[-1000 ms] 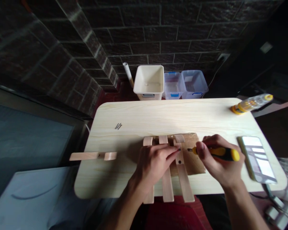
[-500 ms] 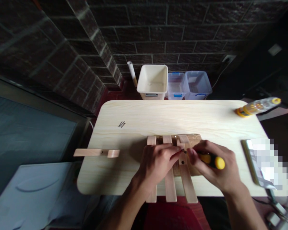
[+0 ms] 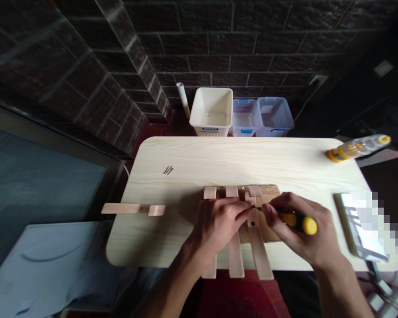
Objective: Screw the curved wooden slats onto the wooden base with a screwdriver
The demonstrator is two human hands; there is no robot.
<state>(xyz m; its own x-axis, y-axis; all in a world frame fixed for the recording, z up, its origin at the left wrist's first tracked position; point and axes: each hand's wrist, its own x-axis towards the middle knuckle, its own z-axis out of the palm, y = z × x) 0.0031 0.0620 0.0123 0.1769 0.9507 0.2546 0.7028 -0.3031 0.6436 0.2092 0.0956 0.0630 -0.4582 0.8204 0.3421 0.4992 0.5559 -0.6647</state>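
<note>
My right hand (image 3: 301, 225) is closed around a yellow and black screwdriver (image 3: 290, 218), its dark shaft pointing left. At the shaft's tip, the thumb and forefinger of my left hand (image 3: 217, 221) pinch together; whatever is between them is too small to make out. Both hands are over a wooden strip (image 3: 262, 254) with a curled far end and a dark hole. Two similar wooden strips (image 3: 236, 256) lie to its left, partly covered by my left hand. All three rest across a brown, tape-wrapped block (image 3: 272, 194), their near ends reaching past the table's front edge.
Another wooden strip (image 3: 126, 208) overhangs the left edge of the table (image 3: 252, 154). Several thin dark pieces (image 3: 168, 170) lie farther back. A clear and yellow bottle-shaped container (image 3: 358, 148) and a flat shiny device (image 3: 361, 227) are at right. Bins (image 3: 211, 128) stand behind the table.
My right hand and the screwdriver have shifted slightly to the right, so more of the shaft shows. My left hand keeps its pinch at nearly the same place.
</note>
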